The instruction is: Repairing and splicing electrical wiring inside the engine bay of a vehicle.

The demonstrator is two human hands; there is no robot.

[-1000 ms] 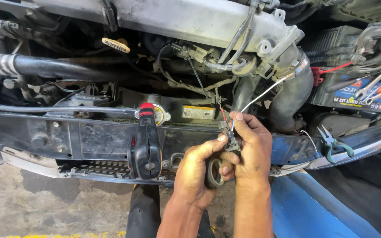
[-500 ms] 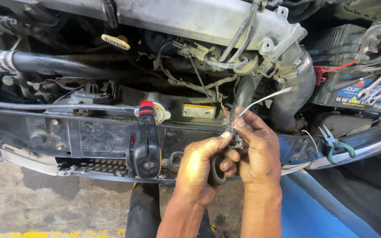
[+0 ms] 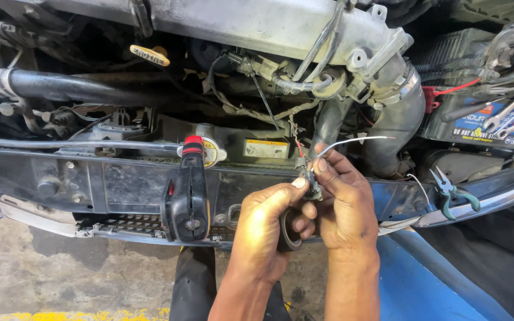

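Observation:
Both my hands meet in front of the open engine bay of a car. My left hand (image 3: 267, 229) grips a roll of dark tape (image 3: 287, 233) with its lower fingers, and its thumb presses a small grey wiring connector (image 3: 312, 180). My right hand (image 3: 345, 205) pinches the same connector from the right. A thin white wire (image 3: 355, 141) rises from the connector and curves right. A red wire (image 3: 298, 147) runs up from it into the wiring loom.
A black and red tool (image 3: 187, 196) hangs on the front crossmember (image 3: 90, 181). Green-handled pliers (image 3: 452, 191) lie on the right. A battery (image 3: 477, 113) with spanners (image 3: 504, 116) on it sits upper right. A yellow dipstick handle (image 3: 150, 55) is upper left.
My hands shifted slightly on the connector; the white wire now sticks out more to the right. The view has drifted a little.

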